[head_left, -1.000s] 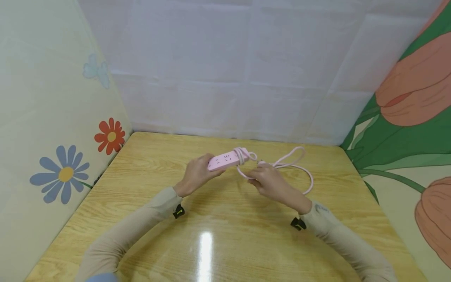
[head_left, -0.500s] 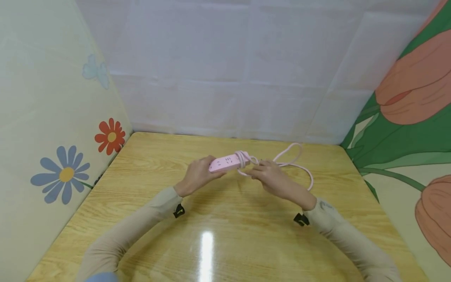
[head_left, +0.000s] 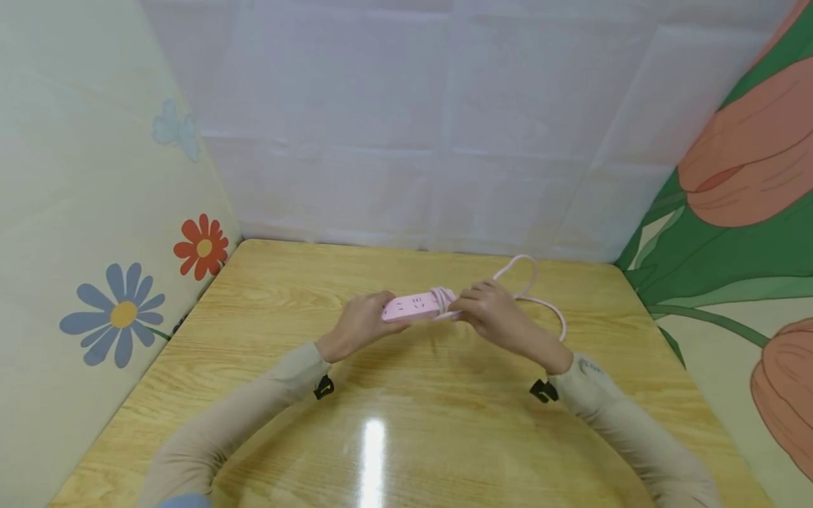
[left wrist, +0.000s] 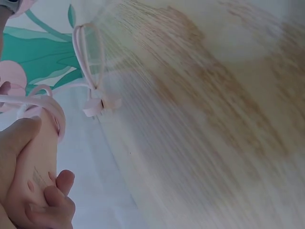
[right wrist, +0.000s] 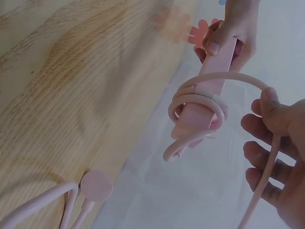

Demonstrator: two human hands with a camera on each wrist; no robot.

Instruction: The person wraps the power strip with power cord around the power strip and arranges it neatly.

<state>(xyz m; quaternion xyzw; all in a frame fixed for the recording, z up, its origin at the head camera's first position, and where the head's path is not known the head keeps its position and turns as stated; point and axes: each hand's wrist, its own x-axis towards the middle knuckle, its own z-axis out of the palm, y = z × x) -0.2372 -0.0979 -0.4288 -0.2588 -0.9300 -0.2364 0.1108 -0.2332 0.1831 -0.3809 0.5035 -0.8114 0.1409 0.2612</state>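
Note:
My left hand (head_left: 360, 323) grips the left end of a pink power strip (head_left: 400, 308), held above the table with its sockets facing up. A pink cord (right wrist: 262, 186) winds around the strip's other end in loose turns. Near that end my right hand (head_left: 498, 317) pinches the cord between thumb and index finger, while its other fingers curl loosely beside it, as the right wrist view shows. From there the cord trails right in a loop. Its round-backed plug (right wrist: 96, 185) hangs or lies near the tabletop; I cannot tell which.
A wood-grain table (head_left: 406, 437) spreads under both hands, with a bright light reflection toward its front. White sheeting (head_left: 406, 127) rises behind its far edge. Flower-printed panels stand at left (head_left: 121, 212) and right (head_left: 730, 282).
The power strip has shifted slightly right and toward me. My right hand rose and turned over the cord by the strip's wrapped end. The trailing cord loop moved a little left.

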